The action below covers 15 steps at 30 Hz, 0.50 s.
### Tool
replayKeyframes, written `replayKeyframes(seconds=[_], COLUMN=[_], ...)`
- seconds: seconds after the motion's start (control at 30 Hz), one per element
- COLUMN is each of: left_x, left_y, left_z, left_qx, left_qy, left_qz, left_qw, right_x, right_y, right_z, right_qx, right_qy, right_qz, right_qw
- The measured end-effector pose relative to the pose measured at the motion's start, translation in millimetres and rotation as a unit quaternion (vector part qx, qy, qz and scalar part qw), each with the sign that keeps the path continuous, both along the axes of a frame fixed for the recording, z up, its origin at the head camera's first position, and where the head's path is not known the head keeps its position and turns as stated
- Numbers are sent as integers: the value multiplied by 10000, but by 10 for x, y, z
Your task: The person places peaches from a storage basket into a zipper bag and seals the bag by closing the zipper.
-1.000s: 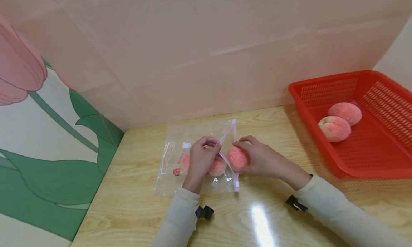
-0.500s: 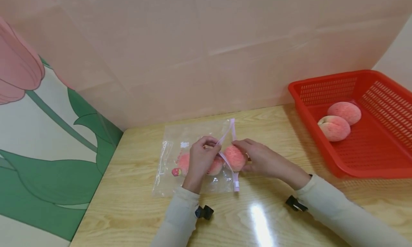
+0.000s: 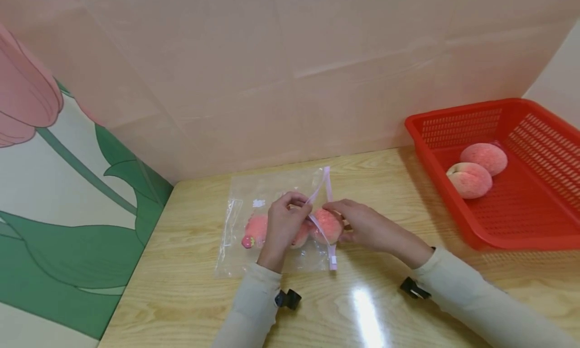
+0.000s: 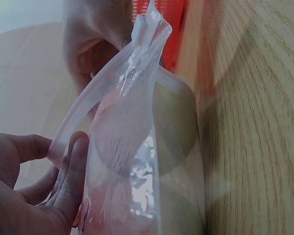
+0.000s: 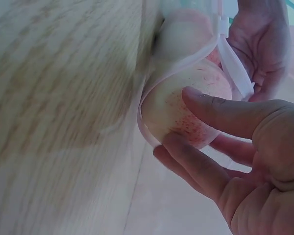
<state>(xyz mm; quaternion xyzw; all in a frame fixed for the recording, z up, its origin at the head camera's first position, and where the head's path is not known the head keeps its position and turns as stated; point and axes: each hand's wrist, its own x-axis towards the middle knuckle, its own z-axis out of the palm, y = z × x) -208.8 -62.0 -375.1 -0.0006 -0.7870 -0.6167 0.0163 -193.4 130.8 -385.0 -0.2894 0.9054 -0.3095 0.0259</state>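
A clear zip bag [image 3: 278,181] with a pink zip strip lies on the table, its mouth held apart toward the right. My left hand [image 3: 284,227] pinches the upper strip between thumb and fingers, which shows close up in the left wrist view. A pink peach [image 3: 257,228] lies deep in the bag, and a second one is partly hidden behind my left hand. My right hand [image 3: 368,228] holds another peach [image 5: 171,98] by thumb and fingertips; most of it is inside the bag's mouth, touching the peach ahead of it.
A red plastic basket [image 3: 521,244] stands on the right side of the table. Two peaches lie in it, a pinker one [image 3: 485,158] behind a paler one [image 3: 469,182]. A wall backs the table, and a tulip-patterned panel [image 3: 81,171] borders its left edge.
My right hand has moved slightly left, pushing its peach through the bag's mouth. The peaches inside have shifted left too. My left hand has stayed on the strip.
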Motion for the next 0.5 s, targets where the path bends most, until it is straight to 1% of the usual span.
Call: replayKeyframes(seconds=[0.17,0.33,0.5], left_x=[8,6,-2], left_y=[-1,-2,10], left_z=[-21,-38,-32], left_qx=[-115,-44,-25], left_qy=[-1,37,-1], left_qz=[31,3,3], left_qw=[9999,10000,10000], right_x=[12,8,-14], right_y=[-14,-1,13], right_z=[-42,-50,-61], right_qx=[67,89,14], right_qy=[33,-11,197], right_qz=[4,-44,13], right_qw=[10000,10000,9998])
